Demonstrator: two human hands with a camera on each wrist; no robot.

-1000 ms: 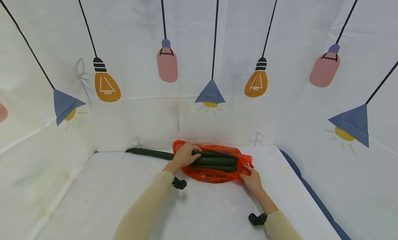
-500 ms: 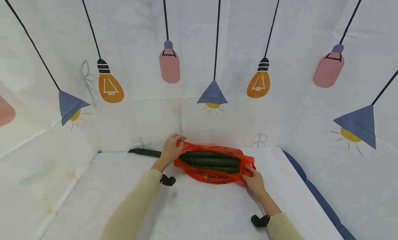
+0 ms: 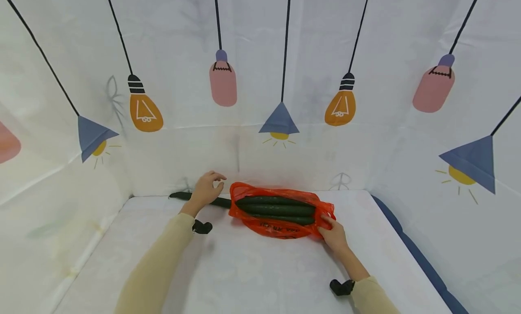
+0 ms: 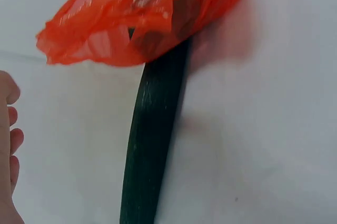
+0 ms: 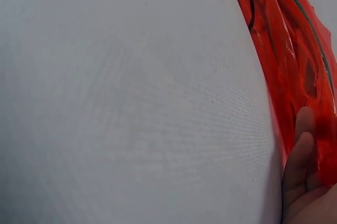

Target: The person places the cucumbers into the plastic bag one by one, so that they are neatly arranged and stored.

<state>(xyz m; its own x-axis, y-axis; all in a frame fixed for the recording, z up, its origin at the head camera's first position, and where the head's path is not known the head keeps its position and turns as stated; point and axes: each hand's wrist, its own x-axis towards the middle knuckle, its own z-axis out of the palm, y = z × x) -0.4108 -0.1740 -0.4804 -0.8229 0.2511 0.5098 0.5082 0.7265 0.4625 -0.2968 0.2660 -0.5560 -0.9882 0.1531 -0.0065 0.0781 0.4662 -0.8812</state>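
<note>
A red plastic bag [image 3: 281, 233] lies at the back of the table with several long green cucumbers [image 3: 277, 210] showing in its opening. Another cucumber [image 3: 221, 202] lies to the left of it; in the left wrist view that cucumber [image 4: 152, 119] runs up under the edge of the bag [image 4: 110, 29]. My left hand [image 3: 206, 190] hovers over this cucumber, left of the bag, fingers loosely bent and holding nothing. At the bag's right end, my right hand [image 3: 334, 236] grips the gathered plastic. The right wrist view has its fingers [image 5: 301, 155] against the red film.
A white table [image 3: 252, 273] carries the bag. White sheeting [image 3: 183, 146] printed with hanging lamps rises behind and at both sides. A dark blue strip [image 3: 411, 244] runs along the right edge. Each wrist wears a black device [image 3: 202, 227].
My left hand has moved left, off the cucumbers in the bag, past the bag's left rim and away from it. My right hand has stayed at the bag's right end.
</note>
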